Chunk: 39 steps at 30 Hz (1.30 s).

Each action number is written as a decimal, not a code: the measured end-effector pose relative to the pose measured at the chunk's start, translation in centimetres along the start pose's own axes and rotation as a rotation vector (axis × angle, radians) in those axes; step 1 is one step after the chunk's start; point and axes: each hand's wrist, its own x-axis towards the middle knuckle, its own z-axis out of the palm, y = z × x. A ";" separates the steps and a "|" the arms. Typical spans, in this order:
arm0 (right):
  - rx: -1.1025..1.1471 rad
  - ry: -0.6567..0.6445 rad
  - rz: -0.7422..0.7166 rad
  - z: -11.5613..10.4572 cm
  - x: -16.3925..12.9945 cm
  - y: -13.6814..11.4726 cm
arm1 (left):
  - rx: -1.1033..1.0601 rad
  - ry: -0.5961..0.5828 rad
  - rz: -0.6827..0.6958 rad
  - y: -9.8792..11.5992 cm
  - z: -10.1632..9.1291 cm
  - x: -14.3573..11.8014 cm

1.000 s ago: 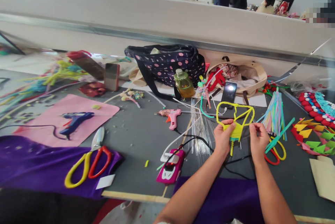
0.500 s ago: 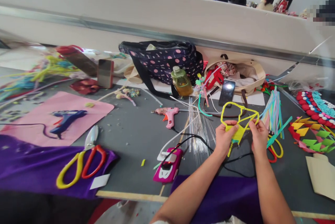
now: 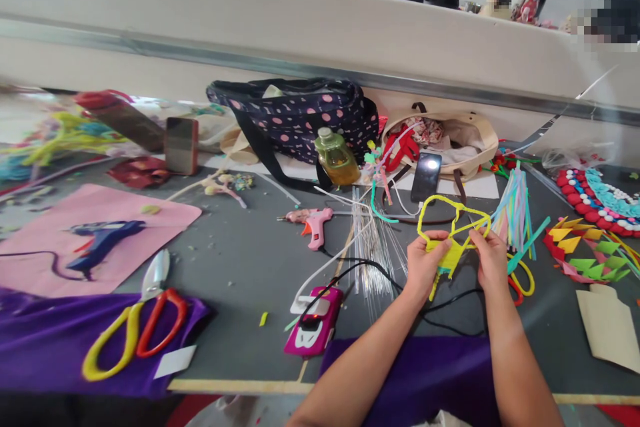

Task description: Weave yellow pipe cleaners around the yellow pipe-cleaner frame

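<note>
Both hands hold a yellow pipe-cleaner shape (image 3: 453,255), an open looped frame with a solid woven lower part and a bit of teal at its base. My left hand (image 3: 424,262) pinches the woven part between thumb and fingers. At the upper right corner of the shape, the fingertips of my right hand (image 3: 490,255) are closed on its yellow strand. Beyond the shape lies a phone (image 3: 427,177). To the right of my right hand is a bundle of pastel pipe cleaners (image 3: 515,210), with partly hidden red-and-yellow scissor handles (image 3: 524,278) below it.
A pink glue gun (image 3: 316,226), clear sticks (image 3: 370,247) and a magenta power strip (image 3: 316,322) lie left of my hands, with black cable crossing between. Large scissors (image 3: 159,274) and a blue glue gun (image 3: 107,240) are farther left. Bags (image 3: 310,114) and a bottle (image 3: 336,157) line the back.
The view has shifted slightly, so most things on the table sit farther left in the picture. Both hands keep their hold on the yellow shape, with little visible change in it.
</note>
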 end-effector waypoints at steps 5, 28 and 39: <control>-0.023 0.093 -0.160 0.0 0.2 -0.1 | 0.028 -0.028 -0.008 0.1 0.1 -0.1; 0.153 -0.016 -0.079 -1.7 1.3 -1.3 | 0.086 -0.126 -0.107 0.0 -0.1 0.0; 0.220 -0.076 -0.051 -2.9 1.6 -2.0 | 0.102 -0.160 -0.158 0.1 -0.1 0.0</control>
